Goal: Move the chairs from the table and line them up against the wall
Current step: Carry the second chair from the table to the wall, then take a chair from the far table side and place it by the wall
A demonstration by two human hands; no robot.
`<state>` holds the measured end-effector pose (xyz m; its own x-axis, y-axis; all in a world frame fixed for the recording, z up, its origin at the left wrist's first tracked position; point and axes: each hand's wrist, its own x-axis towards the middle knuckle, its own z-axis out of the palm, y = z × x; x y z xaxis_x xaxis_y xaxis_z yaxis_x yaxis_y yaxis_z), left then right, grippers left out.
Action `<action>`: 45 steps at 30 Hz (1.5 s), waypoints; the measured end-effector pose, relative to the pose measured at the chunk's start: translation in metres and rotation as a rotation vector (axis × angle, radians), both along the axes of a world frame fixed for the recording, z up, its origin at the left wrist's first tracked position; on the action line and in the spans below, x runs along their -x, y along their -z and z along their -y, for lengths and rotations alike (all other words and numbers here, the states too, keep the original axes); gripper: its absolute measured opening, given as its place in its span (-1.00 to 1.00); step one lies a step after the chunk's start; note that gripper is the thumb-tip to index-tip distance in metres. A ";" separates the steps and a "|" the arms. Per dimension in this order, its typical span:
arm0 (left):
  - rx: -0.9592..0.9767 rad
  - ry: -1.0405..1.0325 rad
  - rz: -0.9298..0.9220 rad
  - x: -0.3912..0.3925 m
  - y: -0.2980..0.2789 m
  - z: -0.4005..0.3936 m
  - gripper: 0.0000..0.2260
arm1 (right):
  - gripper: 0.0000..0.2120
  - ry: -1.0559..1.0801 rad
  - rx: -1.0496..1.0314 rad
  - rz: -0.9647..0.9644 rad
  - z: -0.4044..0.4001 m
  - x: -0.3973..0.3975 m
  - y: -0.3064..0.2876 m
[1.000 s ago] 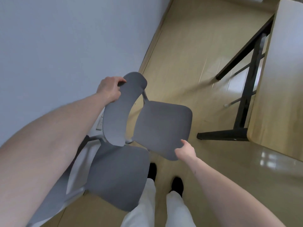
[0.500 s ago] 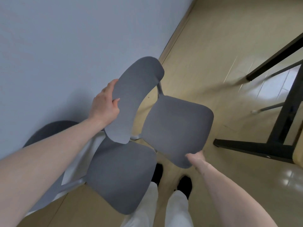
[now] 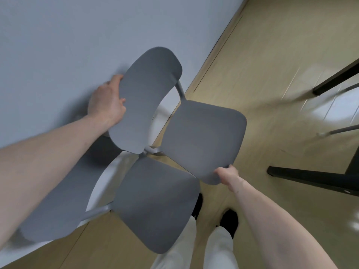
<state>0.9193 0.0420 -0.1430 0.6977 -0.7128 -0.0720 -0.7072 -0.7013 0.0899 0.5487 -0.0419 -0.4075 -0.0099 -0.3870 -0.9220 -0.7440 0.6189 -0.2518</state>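
I hold a grey chair in front of me by the wall. My left hand (image 3: pixel 105 102) grips the left edge of its curved backrest (image 3: pixel 144 98). My right hand (image 3: pixel 226 174) grips the front edge of its seat (image 3: pixel 204 136). A second grey chair stands just below it against the wall, with its seat (image 3: pixel 155 202) near my legs and its backrest (image 3: pixel 64 199) partly hidden under my left forearm. The held chair's legs are hidden beneath its seat.
The pale blue wall (image 3: pixel 77 35) fills the upper left and meets the wooden floor (image 3: pixel 272 55) along a skirting line. Black table legs and a foot bar (image 3: pixel 310 177) stand at the right. My shoes (image 3: pixel 230 220) are at the bottom centre.
The held chair has come nearer the wall and the second chair. My view has turned left, so the table has slid out to the right edge. Both hands keep their grips.
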 end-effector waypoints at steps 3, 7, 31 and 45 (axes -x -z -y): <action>-0.068 -0.002 0.052 -0.015 0.000 -0.011 -0.46 | -0.16 -0.048 0.010 -0.011 0.001 -0.022 -0.002; -0.064 0.069 0.155 -0.029 -0.003 -0.023 -0.55 | -0.19 -0.094 -0.012 -0.016 -0.004 -0.047 -0.030; -0.026 0.377 -0.192 0.125 -0.083 0.042 -0.53 | -0.24 -0.660 0.359 0.000 0.005 -0.001 -0.281; -0.259 0.721 -0.155 0.328 -0.180 0.189 -0.46 | -0.17 -0.439 0.599 -0.127 0.115 0.168 -0.418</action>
